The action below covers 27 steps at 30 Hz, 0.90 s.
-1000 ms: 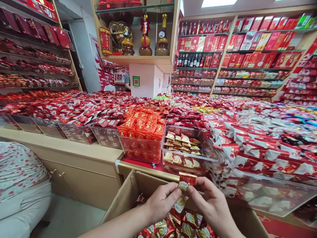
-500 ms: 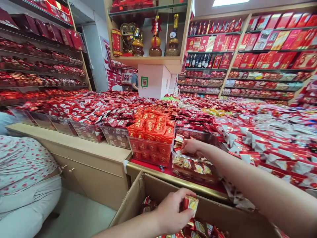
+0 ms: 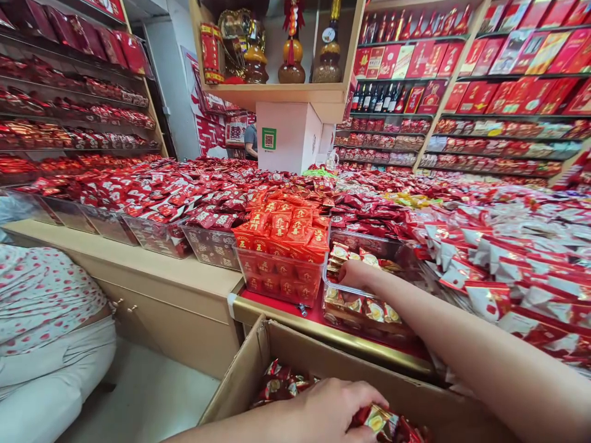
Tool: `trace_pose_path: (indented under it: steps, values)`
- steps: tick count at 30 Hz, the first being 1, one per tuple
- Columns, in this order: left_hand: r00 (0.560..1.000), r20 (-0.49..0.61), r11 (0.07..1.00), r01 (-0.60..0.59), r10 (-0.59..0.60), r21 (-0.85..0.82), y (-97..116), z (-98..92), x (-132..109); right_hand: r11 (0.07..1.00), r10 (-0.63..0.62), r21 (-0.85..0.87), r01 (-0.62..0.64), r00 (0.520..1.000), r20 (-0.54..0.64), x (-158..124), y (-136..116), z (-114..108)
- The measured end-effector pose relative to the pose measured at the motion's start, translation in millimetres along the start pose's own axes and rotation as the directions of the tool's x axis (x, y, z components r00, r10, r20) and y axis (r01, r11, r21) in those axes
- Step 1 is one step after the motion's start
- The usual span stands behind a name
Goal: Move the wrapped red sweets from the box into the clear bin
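L hand (image 3: pixel 339 406), lower ctr: fingers round pkt (image 3: pixel 376 420), clamp unclear. R hand (image 3: pixel 356 274), ctr-right bin (image 3: pixel 364 320): can't tell, tips hidden. Pkt prob. light, slick; pinch edges.

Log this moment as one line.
right hand: in clear bin, grip hidden | left hand: at wrapped packets in cardboard box, grip unclear

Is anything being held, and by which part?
It cannot be told: the left hand is at a packet, grip unclear; the right hand is in the clear bin, fingertips hidden.
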<state>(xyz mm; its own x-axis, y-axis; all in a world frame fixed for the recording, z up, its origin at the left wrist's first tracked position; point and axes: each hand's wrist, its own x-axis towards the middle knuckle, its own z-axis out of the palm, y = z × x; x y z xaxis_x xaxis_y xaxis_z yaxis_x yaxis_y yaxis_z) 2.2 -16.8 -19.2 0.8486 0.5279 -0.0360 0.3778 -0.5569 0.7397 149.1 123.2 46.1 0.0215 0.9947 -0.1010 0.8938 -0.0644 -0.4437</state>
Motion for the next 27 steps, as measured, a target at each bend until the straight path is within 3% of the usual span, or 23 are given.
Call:
trace_pose_path:
  steps: [5,11,21,27]
  values:
    - [1.000,0.002,0.994,0.017,-0.018,0.104,-2.1,0.0,0.7,0.994,0.039,-0.111,-0.023,0.989,0.144,-1.8,-6.1,-4.1]
    - [1.000,-0.004,0.978,0.027,-0.027,0.205,-0.3,0.7,-2.2,0.993,0.081,-0.105,-0.054,0.958,0.276,-8.4,-7.7,-3.8]
    - [0.998,0.049,0.948,0.015,-0.032,0.317,-6.4,3.8,-1.4,0.991,0.058,0.093,-0.100,0.926,0.372,-17.9,-12.2,-4.4]
    - [0.997,0.078,0.937,-0.018,-0.010,0.349,-6.7,4.4,-1.7,0.993,0.080,0.053,-0.103,0.938,0.337,-18.2,-14.9,-4.6]
